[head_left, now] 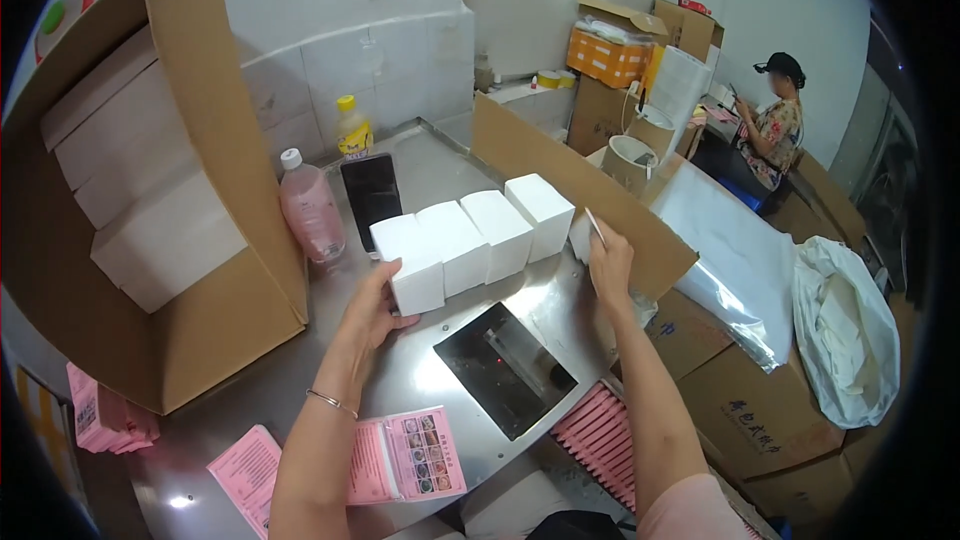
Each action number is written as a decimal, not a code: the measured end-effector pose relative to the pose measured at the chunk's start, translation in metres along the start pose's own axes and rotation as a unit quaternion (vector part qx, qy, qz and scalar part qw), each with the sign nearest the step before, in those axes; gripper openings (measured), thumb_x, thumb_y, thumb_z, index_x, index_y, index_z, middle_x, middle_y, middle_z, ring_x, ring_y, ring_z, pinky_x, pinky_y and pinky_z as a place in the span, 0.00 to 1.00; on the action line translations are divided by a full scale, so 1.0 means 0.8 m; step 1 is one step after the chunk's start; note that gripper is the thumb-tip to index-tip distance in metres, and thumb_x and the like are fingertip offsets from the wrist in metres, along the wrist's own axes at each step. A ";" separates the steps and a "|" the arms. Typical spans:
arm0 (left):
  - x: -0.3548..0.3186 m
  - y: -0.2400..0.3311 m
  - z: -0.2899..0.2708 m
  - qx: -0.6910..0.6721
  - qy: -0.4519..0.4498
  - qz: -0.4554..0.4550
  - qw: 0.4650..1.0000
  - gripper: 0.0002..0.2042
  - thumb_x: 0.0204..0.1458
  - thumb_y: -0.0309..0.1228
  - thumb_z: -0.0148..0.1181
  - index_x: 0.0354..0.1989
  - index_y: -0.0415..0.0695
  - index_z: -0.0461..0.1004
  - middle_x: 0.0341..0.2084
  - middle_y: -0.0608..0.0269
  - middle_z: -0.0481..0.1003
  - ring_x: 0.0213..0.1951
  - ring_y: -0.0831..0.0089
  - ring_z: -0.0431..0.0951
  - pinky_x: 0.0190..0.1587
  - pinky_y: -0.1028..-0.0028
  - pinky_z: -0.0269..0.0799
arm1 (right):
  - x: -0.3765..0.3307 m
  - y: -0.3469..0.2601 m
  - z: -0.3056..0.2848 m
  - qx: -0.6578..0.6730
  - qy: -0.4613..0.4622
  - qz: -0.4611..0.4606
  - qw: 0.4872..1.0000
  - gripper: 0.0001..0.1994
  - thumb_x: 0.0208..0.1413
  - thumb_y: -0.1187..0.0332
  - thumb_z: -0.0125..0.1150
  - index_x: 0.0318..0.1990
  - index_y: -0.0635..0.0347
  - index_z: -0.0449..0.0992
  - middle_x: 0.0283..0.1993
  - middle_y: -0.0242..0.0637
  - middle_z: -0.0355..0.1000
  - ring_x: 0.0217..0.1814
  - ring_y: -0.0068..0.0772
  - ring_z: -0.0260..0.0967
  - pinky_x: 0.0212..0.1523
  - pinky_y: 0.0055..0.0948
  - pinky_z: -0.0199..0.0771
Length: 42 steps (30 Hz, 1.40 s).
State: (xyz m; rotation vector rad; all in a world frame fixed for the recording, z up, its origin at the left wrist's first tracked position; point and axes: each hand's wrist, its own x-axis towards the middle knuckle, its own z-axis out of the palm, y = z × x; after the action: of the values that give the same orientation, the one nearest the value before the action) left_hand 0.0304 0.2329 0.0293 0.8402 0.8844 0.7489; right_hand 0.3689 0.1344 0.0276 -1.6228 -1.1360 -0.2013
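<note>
A row of several white stacks of folded paper stands on the steel table, their sides slightly out of line. Against its left end my left hand is closed, fingers on the far side and thumb along the bottom near edge. Just past the right end of the row, my right hand pinches a thin white piece of paper, partly hidden by the fingers. A dark rectangular opening lies in the tabletop below the row, with pink packets lined up beneath the table's edge.
At left, an open cardboard box on its side holds white paper blocks. Behind the row are a pink bottle, a yellow-capped bottle and a black phone. Pink leaflets lie near me. A cardboard flap rises right; a person sits beyond.
</note>
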 end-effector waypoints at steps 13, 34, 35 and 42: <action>0.075 0.016 0.057 0.221 -0.002 0.056 0.974 0.28 0.51 0.49 0.59 0.52 0.37 0.71 0.40 0.54 0.76 0.41 0.60 0.76 0.46 0.64 0.73 | -0.127 -0.050 -0.095 0.069 -0.065 0.188 0.978 0.12 0.65 0.68 0.53 0.47 0.71 0.75 0.32 0.37 0.70 0.35 0.24 0.64 0.38 0.27 0.66; -0.279 -0.030 0.029 0.664 -0.077 0.217 0.711 0.29 0.56 0.34 0.64 0.65 0.44 0.63 0.55 0.47 0.69 0.57 0.47 0.71 0.61 0.53 0.64 | -0.039 -0.087 -0.080 -0.254 -0.073 -0.297 0.917 0.19 0.40 0.76 0.68 0.44 0.53 0.81 0.44 0.38 0.69 0.53 0.41 0.64 0.46 0.41 0.63; -0.303 -0.044 0.025 0.723 -0.011 0.254 0.642 0.28 0.53 0.36 0.65 0.63 0.44 0.66 0.57 0.47 0.68 0.60 0.43 0.67 0.63 0.48 0.58 | -0.040 -0.092 -0.080 -0.265 -0.077 -0.296 0.915 0.18 0.40 0.76 0.68 0.44 0.53 0.81 0.42 0.38 0.69 0.52 0.40 0.64 0.46 0.41 0.63; -0.294 -0.154 0.007 0.714 0.253 0.308 0.576 0.23 0.44 0.41 0.67 0.45 0.41 0.73 0.57 0.47 0.68 0.59 0.47 0.63 0.55 0.53 0.56 | -0.050 -0.095 -0.070 -0.220 -0.169 -0.243 0.929 0.13 0.49 0.69 0.67 0.43 0.58 0.82 0.38 0.41 0.70 0.45 0.42 0.67 0.44 0.41 0.66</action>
State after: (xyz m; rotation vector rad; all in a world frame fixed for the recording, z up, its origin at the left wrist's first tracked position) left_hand -0.0417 -0.0215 0.0075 2.5903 1.7854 0.7715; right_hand 0.3138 0.0616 0.0748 -1.7748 -1.8605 -0.5452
